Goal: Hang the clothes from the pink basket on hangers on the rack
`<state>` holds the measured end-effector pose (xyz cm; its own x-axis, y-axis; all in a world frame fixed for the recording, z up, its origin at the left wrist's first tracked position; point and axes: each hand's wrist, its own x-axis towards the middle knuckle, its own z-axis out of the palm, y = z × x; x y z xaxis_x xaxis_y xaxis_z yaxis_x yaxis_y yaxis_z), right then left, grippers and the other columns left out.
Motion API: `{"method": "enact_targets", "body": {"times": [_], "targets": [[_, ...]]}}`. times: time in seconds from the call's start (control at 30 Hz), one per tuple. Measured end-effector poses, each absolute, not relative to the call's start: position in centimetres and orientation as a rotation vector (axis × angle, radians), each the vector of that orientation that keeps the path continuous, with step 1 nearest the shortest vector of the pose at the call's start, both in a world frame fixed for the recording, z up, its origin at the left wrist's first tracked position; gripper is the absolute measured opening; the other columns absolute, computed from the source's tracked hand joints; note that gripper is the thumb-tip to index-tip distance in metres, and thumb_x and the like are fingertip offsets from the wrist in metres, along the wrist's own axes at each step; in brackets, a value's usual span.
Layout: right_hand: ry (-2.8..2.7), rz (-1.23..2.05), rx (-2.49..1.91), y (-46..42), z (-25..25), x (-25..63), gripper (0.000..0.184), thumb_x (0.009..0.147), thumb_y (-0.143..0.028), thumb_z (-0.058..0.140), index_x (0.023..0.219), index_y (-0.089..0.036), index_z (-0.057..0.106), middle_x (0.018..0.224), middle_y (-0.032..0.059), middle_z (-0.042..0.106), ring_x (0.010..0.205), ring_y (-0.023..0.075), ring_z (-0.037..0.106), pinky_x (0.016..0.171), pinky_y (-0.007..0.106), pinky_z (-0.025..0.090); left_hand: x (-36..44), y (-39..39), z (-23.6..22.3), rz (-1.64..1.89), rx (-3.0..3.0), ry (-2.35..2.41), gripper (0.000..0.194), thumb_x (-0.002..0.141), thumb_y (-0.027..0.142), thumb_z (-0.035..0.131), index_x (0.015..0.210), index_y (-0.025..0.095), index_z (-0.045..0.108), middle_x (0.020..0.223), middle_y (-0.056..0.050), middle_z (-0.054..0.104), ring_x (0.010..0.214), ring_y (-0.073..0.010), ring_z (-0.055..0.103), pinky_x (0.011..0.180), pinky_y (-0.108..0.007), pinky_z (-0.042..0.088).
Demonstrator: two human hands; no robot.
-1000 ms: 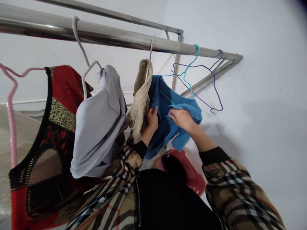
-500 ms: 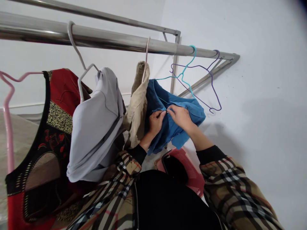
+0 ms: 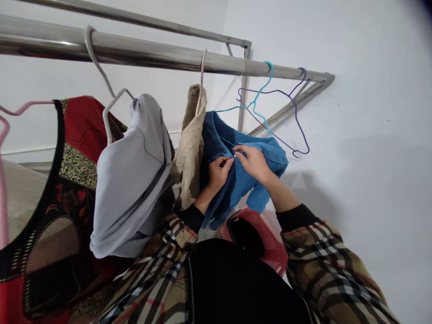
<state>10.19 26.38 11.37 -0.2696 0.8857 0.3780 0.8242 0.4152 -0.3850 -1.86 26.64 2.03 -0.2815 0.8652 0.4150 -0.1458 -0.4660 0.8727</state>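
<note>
A blue cloth shirt (image 3: 236, 184) hangs below the steel rail, and a thin teal wire shows at its open front. My left hand (image 3: 218, 173) and my right hand (image 3: 252, 163) both pinch the shirt's front edges. Their fingertips meet at a small button (image 3: 234, 156). A teal wire hanger (image 3: 255, 102) and a purple wire hanger (image 3: 295, 112) hook over the rail just right of the shirt. To its left hangs a beige garment (image 3: 191, 153) on a pale pink hanger (image 3: 201, 76).
A grey garment (image 3: 131, 180) and a red-and-black patterned garment (image 3: 77, 135) hang at left from the steel rail (image 3: 135, 51). A white wall (image 3: 354, 112) stands at right. A red plastic basket (image 3: 270, 243) and a black object (image 3: 245, 236) lie below my hands.
My left hand has moved up to the shirt's edge, and my fingertips have come together at the button. The whole view has drifted slightly left.
</note>
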Motion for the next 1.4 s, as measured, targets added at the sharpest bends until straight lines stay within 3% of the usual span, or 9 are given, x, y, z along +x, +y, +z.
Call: {"method": "enact_targets", "body": {"times": [0.4,0.73,0.87,1.4], "targets": [[-2.06,0.074,-1.464,26.4,11.0,8.9,0.031,0.09,-0.021,0.052,0.115,-0.019,0.069,0.112,0.0092,0.074,0.105,0.026,0.068,0.096,0.043,0.051,-1.8,26.7,2.1,1.764,1.027,0.861,0.014,0.073,0.033,0.074,0.076,0.02,0.076,0.076,0.0,0.073,0.073,-0.0151,0.063,0.076,-0.029,0.048],[-2.112,0.091,-1.557,26.5,11.2,9.4,0.031,0.09,-0.02,0.051,0.115,-0.021,0.069,0.116,0.0082,0.073,0.111,0.0278,0.066,0.1,0.047,0.049,-3.3,28.5,1.3,1.466,0.736,0.557,0.035,0.058,0.043,0.087,0.076,0.018,0.071,0.072,0.001,0.07,0.067,-0.0108,0.061,0.071,-0.025,0.049],[-2.1,0.1,-1.537,26.8,10.9,9.9,0.03,0.09,-0.02,0.051,0.114,-0.022,0.069,0.116,0.0074,0.073,0.111,0.0275,0.066,0.099,0.047,0.049,-3.5,28.7,0.8,1.445,0.768,0.576,0.035,0.06,0.045,0.085,0.076,0.018,0.069,0.071,0.002,0.068,0.064,-0.0104,0.06,0.067,-0.026,0.05],[-2.091,0.134,-1.468,27.0,10.8,9.7,0.031,0.09,-0.02,0.049,0.114,-0.02,0.069,0.115,0.0071,0.073,0.11,0.0252,0.066,0.1,0.043,0.049,-2.6,28.2,1.1,1.575,1.048,0.687,0.025,0.074,0.041,0.074,0.08,0.018,0.07,0.078,0.0,0.071,0.075,-0.0136,0.062,0.078,-0.028,0.049]]}}
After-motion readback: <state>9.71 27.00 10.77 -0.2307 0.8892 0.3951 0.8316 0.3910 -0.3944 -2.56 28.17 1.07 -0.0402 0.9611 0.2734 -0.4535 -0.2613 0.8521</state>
